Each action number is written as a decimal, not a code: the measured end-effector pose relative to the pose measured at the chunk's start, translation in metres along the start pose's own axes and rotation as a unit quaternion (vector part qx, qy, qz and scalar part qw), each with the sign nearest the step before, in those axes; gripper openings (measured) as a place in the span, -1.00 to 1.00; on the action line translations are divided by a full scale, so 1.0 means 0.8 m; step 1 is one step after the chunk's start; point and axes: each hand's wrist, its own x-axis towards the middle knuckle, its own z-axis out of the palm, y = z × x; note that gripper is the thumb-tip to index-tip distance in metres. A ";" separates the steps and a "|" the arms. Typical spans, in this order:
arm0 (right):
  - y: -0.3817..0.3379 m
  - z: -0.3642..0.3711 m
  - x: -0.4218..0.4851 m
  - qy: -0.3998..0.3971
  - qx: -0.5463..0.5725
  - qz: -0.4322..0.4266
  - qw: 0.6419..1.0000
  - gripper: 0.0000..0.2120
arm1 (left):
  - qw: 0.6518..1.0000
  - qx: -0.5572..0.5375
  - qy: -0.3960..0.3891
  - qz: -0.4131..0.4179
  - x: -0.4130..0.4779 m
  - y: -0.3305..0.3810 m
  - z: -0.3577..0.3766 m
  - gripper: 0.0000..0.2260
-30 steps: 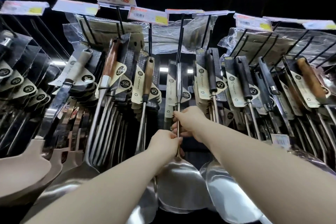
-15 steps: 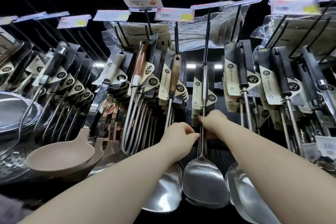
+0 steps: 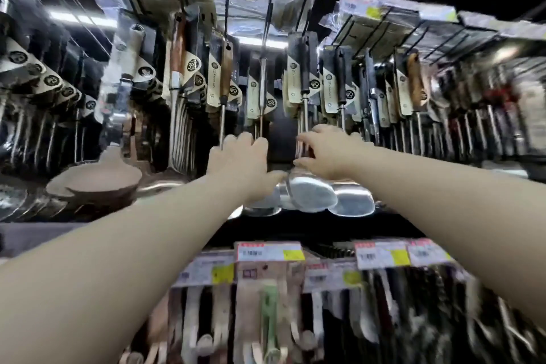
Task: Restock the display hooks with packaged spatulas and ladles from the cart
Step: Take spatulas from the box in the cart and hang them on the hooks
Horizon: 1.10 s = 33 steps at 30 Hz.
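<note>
Left hand point(image 3: 239, 157) curled round shaft of steel spatula point(image 3: 262, 83), which hangs on centre hook point(image 3: 269, 18). Right hand point(image 3: 328, 151) at neighbouring shafts; blurred, grip unclear. Spatula likely stiff, slick, blade-heavy: take mid-shaft, not card sleeve. Ladle bowls point(image 3: 313, 195) below hands.

Two hands: left hand point(image 3: 240, 158), right hand point(image 3: 329, 152). One tan ladle point(image 3: 94, 182). One green utensil point(image 3: 270, 304). At least three steel blades point(image 3: 310, 195) below the hands. Hooked packs point(image 3: 298, 80): too many and blurred to count.
</note>
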 end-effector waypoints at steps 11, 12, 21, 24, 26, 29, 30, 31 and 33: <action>0.142 -0.078 -0.285 -0.130 -0.116 0.169 0.970 -0.59 | 0.966 -0.190 -0.090 0.150 -0.126 0.216 -0.022 -0.43; 0.158 -0.088 -0.311 -0.140 -0.126 0.182 0.965 -0.62 | 0.959 -0.206 -0.099 0.164 -0.135 0.241 -0.025 -0.43; 0.322 -0.166 -0.544 -0.206 -0.173 0.344 0.900 -0.59 | 0.890 -0.313 -0.158 0.291 -0.240 0.505 -0.058 -0.42; 0.386 -0.177 -0.621 -0.246 -0.177 0.378 0.875 -0.58 | 0.864 -0.325 -0.194 0.331 -0.286 0.602 -0.067 -0.41; 0.425 -0.180 -0.667 -0.279 -0.167 0.398 0.858 -0.58 | 0.849 -0.325 -0.230 0.348 -0.319 0.660 -0.070 -0.44; 0.476 -0.174 -0.726 -0.306 -0.155 0.413 0.844 -0.63 | 0.835 -0.316 -0.261 0.367 -0.365 0.733 -0.064 -0.43; 0.490 -0.169 -0.744 -0.310 -0.150 0.417 0.841 -0.65 | 0.830 -0.311 -0.270 0.375 -0.378 0.754 -0.061 -0.41; 0.504 -0.162 -0.760 -0.313 -0.142 0.422 0.839 -0.65 | 0.825 -0.308 -0.283 0.381 -0.390 0.774 -0.055 -0.41; 0.528 -0.144 -0.788 -0.325 -0.126 0.434 0.831 -0.63 | 0.810 -0.306 -0.311 0.393 -0.412 0.809 -0.043 -0.45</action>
